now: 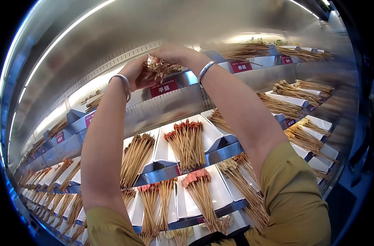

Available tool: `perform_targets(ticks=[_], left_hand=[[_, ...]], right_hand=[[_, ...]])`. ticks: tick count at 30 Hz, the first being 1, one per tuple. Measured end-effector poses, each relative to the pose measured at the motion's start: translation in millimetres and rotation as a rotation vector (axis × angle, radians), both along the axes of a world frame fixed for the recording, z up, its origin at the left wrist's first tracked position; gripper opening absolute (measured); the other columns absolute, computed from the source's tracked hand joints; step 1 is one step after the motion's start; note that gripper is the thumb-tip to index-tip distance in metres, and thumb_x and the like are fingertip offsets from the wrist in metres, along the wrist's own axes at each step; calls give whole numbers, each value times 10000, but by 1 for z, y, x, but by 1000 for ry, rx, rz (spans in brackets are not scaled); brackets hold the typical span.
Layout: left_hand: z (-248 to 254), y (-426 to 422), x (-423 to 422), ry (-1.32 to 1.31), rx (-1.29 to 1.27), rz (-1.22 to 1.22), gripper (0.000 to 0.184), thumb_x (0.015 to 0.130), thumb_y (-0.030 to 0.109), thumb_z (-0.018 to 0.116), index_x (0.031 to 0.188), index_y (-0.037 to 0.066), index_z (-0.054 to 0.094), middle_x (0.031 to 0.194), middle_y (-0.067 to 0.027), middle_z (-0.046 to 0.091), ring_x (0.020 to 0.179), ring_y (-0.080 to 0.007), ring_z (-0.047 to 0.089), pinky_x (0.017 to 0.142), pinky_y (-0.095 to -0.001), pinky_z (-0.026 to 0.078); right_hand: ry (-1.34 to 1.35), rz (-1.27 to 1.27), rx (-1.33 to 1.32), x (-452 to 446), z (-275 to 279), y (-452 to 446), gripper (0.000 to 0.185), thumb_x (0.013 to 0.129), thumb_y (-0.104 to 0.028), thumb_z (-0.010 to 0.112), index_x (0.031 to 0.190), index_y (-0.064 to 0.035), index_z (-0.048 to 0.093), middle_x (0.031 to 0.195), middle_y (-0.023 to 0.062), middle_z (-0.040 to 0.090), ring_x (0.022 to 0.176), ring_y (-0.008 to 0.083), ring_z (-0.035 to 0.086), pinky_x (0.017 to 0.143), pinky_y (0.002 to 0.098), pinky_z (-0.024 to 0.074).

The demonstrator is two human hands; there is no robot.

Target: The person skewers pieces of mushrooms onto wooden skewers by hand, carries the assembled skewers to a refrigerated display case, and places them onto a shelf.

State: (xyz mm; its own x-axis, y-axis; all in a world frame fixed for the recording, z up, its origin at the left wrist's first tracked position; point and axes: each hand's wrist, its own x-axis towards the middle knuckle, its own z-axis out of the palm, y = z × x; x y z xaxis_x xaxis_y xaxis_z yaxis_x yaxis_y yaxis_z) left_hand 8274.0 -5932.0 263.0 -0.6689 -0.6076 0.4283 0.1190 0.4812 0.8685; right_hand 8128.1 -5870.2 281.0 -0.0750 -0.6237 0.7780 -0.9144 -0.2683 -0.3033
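Note:
High on the top shelf, my left hand [138, 74] is closed around the left side of a bundle of skewers [164, 70]. Stick ends of the bundle point towards me. My right hand [172, 54] curls over the top of the same bundle, its fingertips close to those of my left hand. Food on the far ends of these skewers is hidden from view. Just below the bundle, a red label [163, 87] with white characters hangs on the shelf edge.
Below are tiers of white trays [213, 133] with bamboo skewers, including red-tipped ones [186, 141] and pink-tipped ones [198, 184]. More skewers [244, 50] lie on the top shelf at right. A curved metal panel [154, 20] closes over the top.

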Motion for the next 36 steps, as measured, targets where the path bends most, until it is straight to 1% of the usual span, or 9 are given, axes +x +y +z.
perform_targets(ticks=[2,7,12,14,19,22,24,28,36], left_hand=[[6,-5,-2,-4,-58,118,484,906,446,444,962,-20,561,827,-90,638,770,-160,631,587,-254,555],[0,-13,-8,-130,-1115,871,416,813,355,508,698,-29,617,602,-156,605,636,-257,618,581,-370,464],[-3,-4,-7,-108,-1007,827,392,792,332,498,697,-27,623,632,-190,603,626,-300,604,643,-381,466],[-3,-1,-6,37,-508,414,377,807,304,490,742,-43,620,624,-165,602,629,-285,612,647,-391,464],[2,-10,-13,-201,-1114,844,305,839,225,491,784,-42,627,687,-99,605,615,-171,573,615,-306,472],[-1,3,-15,27,-932,573,289,863,215,471,869,-32,620,743,-86,595,654,-129,539,646,-258,467],[-9,15,-23,150,-163,28,287,894,226,439,946,-24,571,778,-62,570,686,-106,517,672,-256,456],[-1,5,-34,10,-173,-102,217,912,201,411,886,19,527,799,-47,564,674,-95,524,625,-267,457],[14,-31,-45,14,-223,-54,159,853,106,498,834,-23,589,740,-70,607,573,-121,554,534,-286,475]], right_hand=[[-41,6,33,5,-2,6,499,863,-410,499,983,59,621,1011,222,614,950,330,590,822,378,435],[20,-26,-99,-4,1,-6,458,881,-363,471,980,58,622,1046,228,605,985,360,573,845,401,430],[-54,-44,-140,-11,2,-1,441,886,-342,426,1072,22,594,1163,216,549,1077,360,517,913,406,393],[-42,-82,-23,-6,-7,4,440,884,-338,425,1096,15,580,1182,220,534,1096,356,503,922,404,387],[-76,-39,9,1,-8,22,476,897,-339,419,1221,-1,501,1288,205,462,1190,353,439,964,392,359],[-288,27,-155,-22,7,10,517,909,-370,392,1247,13,470,1317,196,437,1204,354,427,973,385,354],[-293,9,-130,-24,6,7,551,913,-396,372,1246,34,461,1320,204,431,1205,353,426,977,390,350],[-114,-69,20,-14,-6,10,470,903,-360,387,1201,-26,530,1277,197,479,1172,329,464,970,389,355],[-115,-173,43,-29,13,-20,380,832,-261,499,997,69,591,1042,227,593,878,279,606,672,394,487]])
